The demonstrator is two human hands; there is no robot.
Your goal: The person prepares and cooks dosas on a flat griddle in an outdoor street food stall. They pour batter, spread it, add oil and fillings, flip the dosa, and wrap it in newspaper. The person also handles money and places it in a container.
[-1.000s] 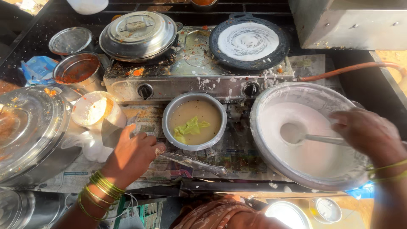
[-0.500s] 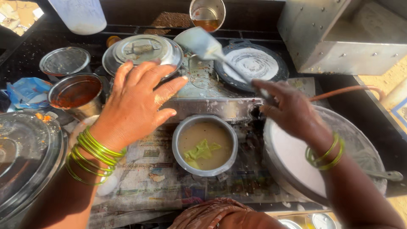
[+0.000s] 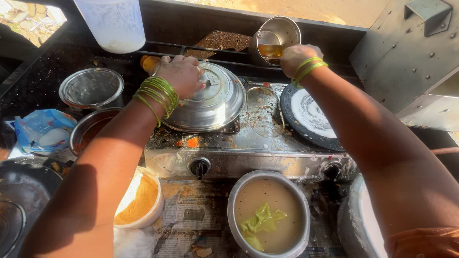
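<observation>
Lid [image 3: 210,98] sits domed over the left burner of the stove [image 3: 248,153], left hand [image 3: 180,74] gripping its top handle. Right hand [image 3: 297,57] is closed at the steel cup [image 3: 276,38] of oil behind the black pan [image 3: 311,117] with white batter; can't tell what it's pinching. Lift straight up, keep the wrist clear of steam.

A crumpled blue and white plastic packet [image 3: 44,133] lies well to the left of the left hand's fingers [image 3: 184,71], lower down and nearer the person, beside two round steel tins. Printed newspaper sheets [image 3: 193,215] cover the desk far below both hands, under the bowls in front of the stove. Their print is too small and stained to make out, and the paper looks greyish.
</observation>
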